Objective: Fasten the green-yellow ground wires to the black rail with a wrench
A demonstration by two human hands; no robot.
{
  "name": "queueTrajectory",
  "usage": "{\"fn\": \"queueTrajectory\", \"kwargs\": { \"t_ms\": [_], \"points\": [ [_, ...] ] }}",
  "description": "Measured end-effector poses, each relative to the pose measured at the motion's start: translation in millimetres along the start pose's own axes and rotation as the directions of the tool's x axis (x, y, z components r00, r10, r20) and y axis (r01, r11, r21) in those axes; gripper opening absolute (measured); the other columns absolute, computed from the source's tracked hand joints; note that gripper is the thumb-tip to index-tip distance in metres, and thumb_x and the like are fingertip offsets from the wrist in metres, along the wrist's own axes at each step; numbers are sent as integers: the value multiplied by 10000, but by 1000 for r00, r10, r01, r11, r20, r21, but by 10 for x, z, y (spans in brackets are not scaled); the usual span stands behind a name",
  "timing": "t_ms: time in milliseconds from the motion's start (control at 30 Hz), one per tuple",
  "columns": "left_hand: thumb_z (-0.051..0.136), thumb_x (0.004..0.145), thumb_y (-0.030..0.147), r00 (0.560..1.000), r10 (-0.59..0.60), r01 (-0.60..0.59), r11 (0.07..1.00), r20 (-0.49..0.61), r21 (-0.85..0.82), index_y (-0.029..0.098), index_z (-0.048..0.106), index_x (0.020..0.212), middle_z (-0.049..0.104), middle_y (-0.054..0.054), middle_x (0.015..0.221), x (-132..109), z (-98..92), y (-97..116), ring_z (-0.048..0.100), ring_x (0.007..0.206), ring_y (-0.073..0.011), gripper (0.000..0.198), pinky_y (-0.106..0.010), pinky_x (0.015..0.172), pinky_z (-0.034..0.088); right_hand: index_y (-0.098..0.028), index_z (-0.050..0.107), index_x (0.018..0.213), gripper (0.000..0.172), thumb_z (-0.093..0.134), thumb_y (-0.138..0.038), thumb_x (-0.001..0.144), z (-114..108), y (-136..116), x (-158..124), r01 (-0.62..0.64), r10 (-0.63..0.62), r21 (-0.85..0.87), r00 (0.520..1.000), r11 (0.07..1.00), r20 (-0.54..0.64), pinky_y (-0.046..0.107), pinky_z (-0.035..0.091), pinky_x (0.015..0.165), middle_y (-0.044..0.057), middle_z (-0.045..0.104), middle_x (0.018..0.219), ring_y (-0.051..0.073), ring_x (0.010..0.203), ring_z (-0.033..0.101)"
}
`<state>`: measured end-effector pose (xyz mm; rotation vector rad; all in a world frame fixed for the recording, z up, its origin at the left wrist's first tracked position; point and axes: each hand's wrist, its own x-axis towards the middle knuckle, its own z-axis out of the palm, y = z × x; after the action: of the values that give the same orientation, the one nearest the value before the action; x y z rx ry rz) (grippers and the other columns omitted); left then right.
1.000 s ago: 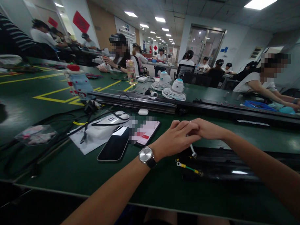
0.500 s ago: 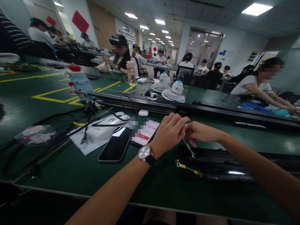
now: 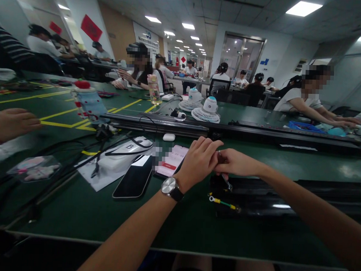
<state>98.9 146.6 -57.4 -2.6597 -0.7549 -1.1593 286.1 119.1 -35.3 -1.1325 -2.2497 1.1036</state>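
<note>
My right hand [image 3: 231, 161] is closed, thumb and fingers pinched round a thin metal wrench [image 3: 229, 187]. Its shiny head points down to the end of a long black housing [image 3: 251, 209]. My left hand [image 3: 199, 156], with a watch on the wrist, meets the right fingertips; its fingers curl down and what they grip is hidden. Below the wrench, a green-and-yellow ground wire [image 3: 222, 202] with a ring terminal sticks out of the housing's left end. Beside my left hand lies a lit phone [image 3: 170, 163] showing a timer.
A dark phone [image 3: 133, 177], a white device [image 3: 117, 161] on paper and black cables lie left. A long black bar [image 3: 257, 134] crosses behind my hands, with two white fans [image 3: 205, 111] beyond. Another person's hand [image 3: 13, 123] reaches in from the left; a co-worker [image 3: 309, 96] leans at right.
My right hand has slid closer to the wrench head, covering more of its shaft. Another person's hand has come in at the left edge. The view has shifted slightly.
</note>
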Motion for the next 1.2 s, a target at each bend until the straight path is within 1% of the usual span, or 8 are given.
{"fn": "queueTrajectory", "kwargs": {
  "t_ms": [100,233,467,633,800,867,1000,1200],
  "points": [
    [423,1004,153,999,23,-24,1000,-46,-20,168,570,1248,646,-77,1011,6,4,-6,547,979,-236,286,-377,876,445,-175,597,836,140,607,-283,924,81,-52,-26,-20,12,-92,996,996,-87,250,496,495,-4,674,687,140,491,624],
    [414,1012,152,989,63,-71,996,-132,-57,167,582,1212,645,-69,955,-2,-14,-15,553,930,-227,261,-370,833,450,-168,620,752,155,596,-174,905,212,-215,-56,-40,4,-223,987,974,-164,239,448,519,-8,630,561,147,495,618],
    [425,1013,170,976,20,-48,991,-218,-124,164,572,1210,647,-74,979,-15,-59,-24,555,921,-222,246,-380,844,458,-159,632,746,172,621,-175,917,310,-403,-106,-25,-73,-367,966,930,-248,269,381,582,43,674,689,156,593,597],
    [430,1010,177,974,10,-51,983,-225,-176,174,550,1229,638,-64,976,-26,-28,-11,551,912,-215,250,-376,848,459,-167,626,769,181,622,-203,947,285,-353,-191,6,-105,-342,957,940,-271,269,397,602,21,656,701,150,610,597],
    [438,1010,184,967,-62,-4,966,-247,-259,175,513,1240,597,-58,976,-33,1,-12,537,923,-207,242,-360,839,467,-192,641,1049,153,500,-247,1031,118,-255,-425,17,-97,-194,906,981,-412,243,453,577,-11,665,780,119,580,617],
    [443,1018,190,981,-60,8,964,-187,-265,176,528,1187,587,-54,967,-26,13,2,536,929,-204,189,-355,845,465,-194,625,1127,208,457,-295,1056,48,-133,-549,14,-79,-129,856,992,-511,248,465,562,-4,651,798,124,589,621],
    [442,1041,211,996,-11,30,971,84,-237,185,557,1141,608,-61,1031,-17,67,50,534,986,-211,155,-365,886,451,-193,561,1275,308,395,-367,1081,-4,194,-777,45,-55,-31,754,998,-655,273,485,565,-1,611,815,128,581,597],
    [461,1058,268,927,112,-69,989,357,-131,198,589,1175,629,-58,1093,-51,194,97,546,1015,-210,187,-352,881,441,-249,581,1332,313,439,-363,1077,79,380,-982,115,-112,-42,712,992,-693,284,465,583,-13,603,843,107,555,555]
  ]
}}
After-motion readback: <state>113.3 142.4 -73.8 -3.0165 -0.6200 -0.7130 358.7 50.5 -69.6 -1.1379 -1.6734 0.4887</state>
